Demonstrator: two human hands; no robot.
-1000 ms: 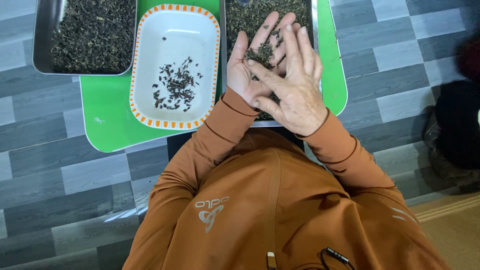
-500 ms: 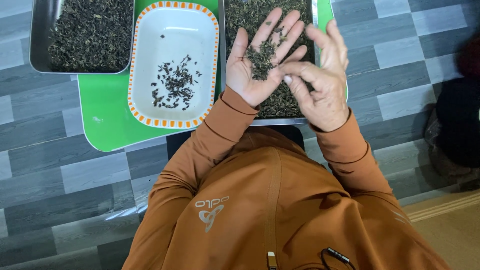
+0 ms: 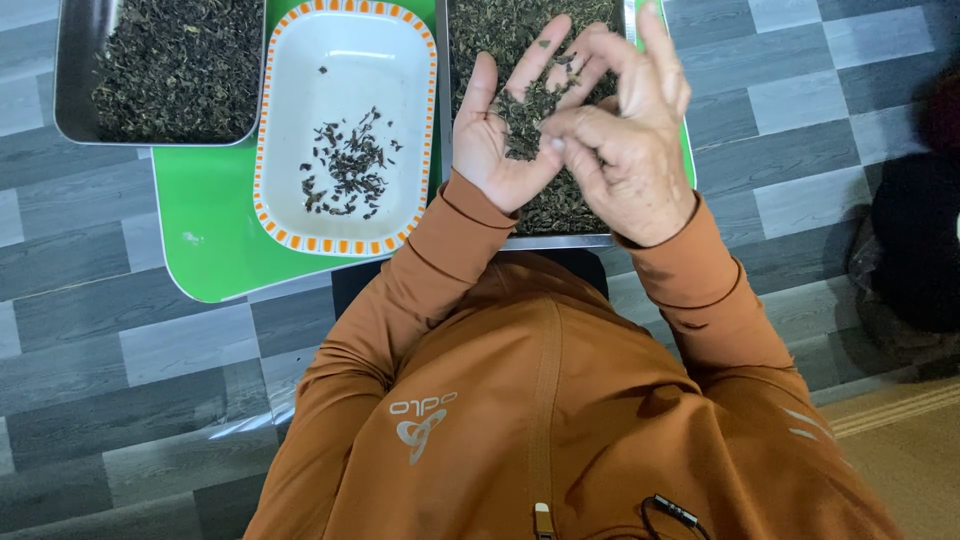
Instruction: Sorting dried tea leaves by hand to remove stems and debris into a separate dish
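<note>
My left hand (image 3: 505, 130) is held palm up over a metal tray of dark dried tea leaves (image 3: 572, 205), cupping a small heap of the leaves (image 3: 528, 118). My right hand (image 3: 625, 125) rests against that palm, its thumb and fingertips pinched together at the heap. Left of the hands stands a white dish with an orange-patterned rim (image 3: 345, 135), holding a thin scatter of dark leaf bits (image 3: 345, 165). Both arms wear orange sleeves.
A second metal tray of dried leaves (image 3: 165, 70) sits at the far left. The trays and dish rest on a bright green board (image 3: 210, 240) over grey plank flooring. A dark bag (image 3: 915, 220) lies at the right edge.
My right hand lifted off the left palm, swung out to the right, then came back with fingers pinched at the heap. The left palm stayed up with the leaves.
</note>
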